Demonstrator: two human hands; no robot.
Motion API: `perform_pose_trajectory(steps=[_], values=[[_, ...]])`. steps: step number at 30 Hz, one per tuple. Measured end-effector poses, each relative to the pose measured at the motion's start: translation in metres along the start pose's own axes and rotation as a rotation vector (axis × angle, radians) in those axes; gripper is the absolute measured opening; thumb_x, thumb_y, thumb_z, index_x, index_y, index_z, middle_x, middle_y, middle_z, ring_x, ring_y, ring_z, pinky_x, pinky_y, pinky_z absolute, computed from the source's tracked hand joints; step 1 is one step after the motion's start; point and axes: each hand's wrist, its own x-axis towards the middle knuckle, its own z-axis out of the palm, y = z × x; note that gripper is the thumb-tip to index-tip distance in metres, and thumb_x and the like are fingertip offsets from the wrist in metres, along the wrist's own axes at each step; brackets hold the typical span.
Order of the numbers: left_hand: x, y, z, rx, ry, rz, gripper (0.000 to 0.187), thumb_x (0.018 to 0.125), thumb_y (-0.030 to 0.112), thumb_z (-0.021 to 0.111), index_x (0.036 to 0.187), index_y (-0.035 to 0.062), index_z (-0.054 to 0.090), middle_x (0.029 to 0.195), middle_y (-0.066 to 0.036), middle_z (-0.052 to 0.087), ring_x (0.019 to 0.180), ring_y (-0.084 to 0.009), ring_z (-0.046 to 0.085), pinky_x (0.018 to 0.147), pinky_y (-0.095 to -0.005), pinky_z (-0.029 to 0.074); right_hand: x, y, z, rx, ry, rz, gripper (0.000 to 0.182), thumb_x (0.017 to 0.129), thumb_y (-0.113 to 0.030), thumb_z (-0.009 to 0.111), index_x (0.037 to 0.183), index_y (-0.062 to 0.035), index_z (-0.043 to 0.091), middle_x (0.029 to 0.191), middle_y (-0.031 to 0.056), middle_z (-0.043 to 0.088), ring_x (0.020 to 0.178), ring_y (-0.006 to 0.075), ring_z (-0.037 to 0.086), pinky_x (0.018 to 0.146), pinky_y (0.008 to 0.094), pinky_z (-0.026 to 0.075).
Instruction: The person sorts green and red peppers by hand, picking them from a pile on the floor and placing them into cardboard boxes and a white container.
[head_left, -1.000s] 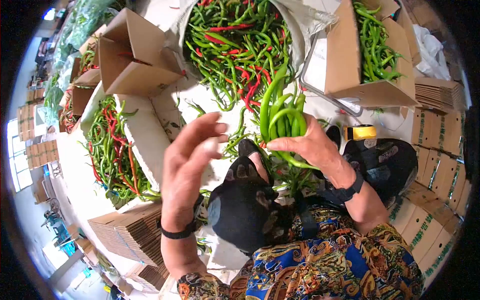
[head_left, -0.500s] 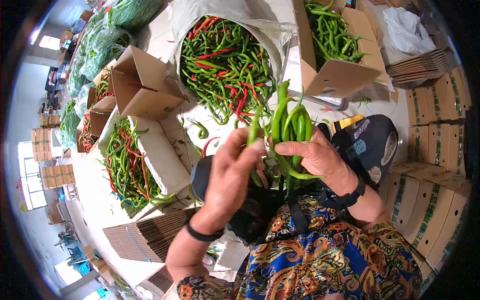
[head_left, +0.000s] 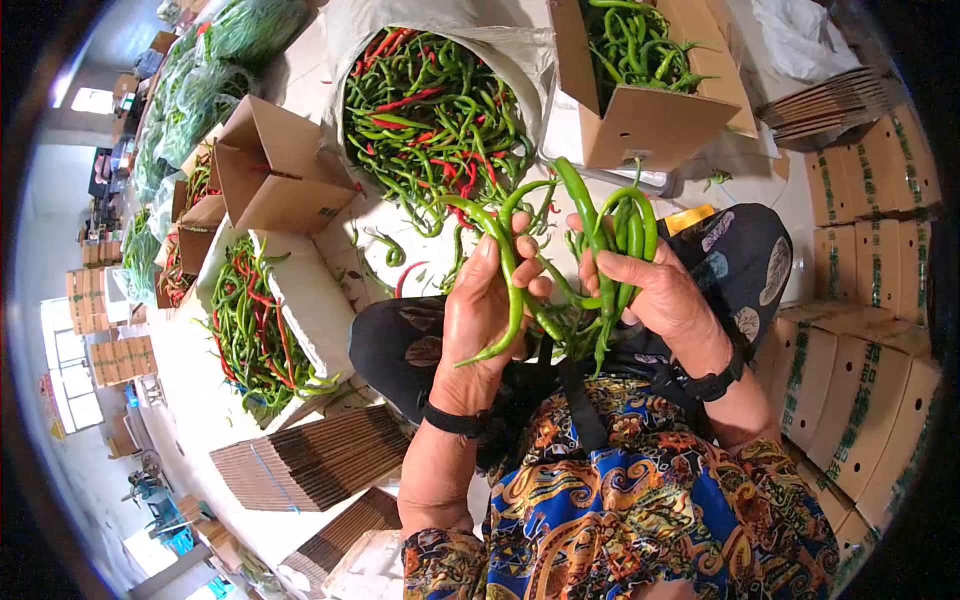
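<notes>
My left hand (head_left: 474,318) is closed around long green chili peppers (head_left: 514,285), one of them curving across the front of the fingers. My right hand (head_left: 672,302) grips a bunch of green chili peppers (head_left: 632,238), thumb across the front and tips pointing in several directions. Both hands are side by side above the lap, a small gap between them. Beyond them, a whitish sack (head_left: 440,16) lies with its mouth facing me, full of green and red chili peppers (head_left: 435,125).
An open cardboard box (head_left: 660,128) with green peppers stands at upper right. To the left are a white box (head_left: 298,305) of mixed peppers, an open carton (head_left: 285,205) and flattened cardboard (head_left: 310,462). Packed cartons (head_left: 850,400) are stacked on the right; loose peppers lie on the floor.
My left hand, blurred beside the bunch earlier, has drawn away to the left and now shows green peppers in its grasp. My right hand keeps its bunch. The view has shifted slightly.
</notes>
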Motion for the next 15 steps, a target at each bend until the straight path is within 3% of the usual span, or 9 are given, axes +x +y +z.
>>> perform_pose_trajectory(steps=[2,5,12,15], values=[[0.001,-0.003,0.001,-0.082,-0.07,-0.03,0.039,0.098,0.027,0.047,0.127,0.0005,0.047,0.091,-0.004,0.056,0.066,-0.0085,0.042,0.059,-0.0227,0.04,-0.002,-0.002,0.0,-0.067,0.019,-0.052,0.047,0.087,-0.015,0.063,0.128,0.0016,0.047,0.089,0.0074,0.061,0.079,0.0142,0.055,0.073,0.0283,0.045],[-0.003,-0.007,-0.005,-0.189,-0.194,-0.081,0.04,0.098,0.026,0.047,0.129,0.0015,0.045,0.089,-0.002,0.056,0.061,-0.0078,0.039,0.056,-0.0215,0.036,-0.003,0.003,-0.012,0.027,0.115,-0.099,0.032,0.087,-0.018,0.065,0.113,-0.0024,0.056,0.091,0.0058,0.064,0.081,0.0141,0.058,0.074,0.0282,0.047],[-0.005,-0.017,-0.01,-0.071,-0.114,0.032,0.033,0.096,0.02,0.053,0.123,0.0018,0.049,0.101,-0.008,0.057,0.074,-0.0122,0.049,0.065,-0.0269,0.045,0.002,0.012,-0.025,0.124,0.138,-0.097,0.027,0.088,-0.017,0.064,0.11,-0.0038,0.057,0.092,0.0064,0.064,0.081,0.0157,0.06,0.074,0.0303,0.048],[-0.005,-0.024,-0.011,0.116,0.069,0.077,0.029,0.094,0.015,0.055,0.119,0.0018,0.052,0.101,-0.008,0.059,0.08,-0.014,0.055,0.07,-0.0282,0.049,0.001,0.016,-0.031,0.103,0.108,-0.084,0.028,0.088,-0.017,0.064,0.111,-0.0044,0.057,0.093,0.0068,0.064,0.083,0.0162,0.061,0.075,0.0306,0.048]])
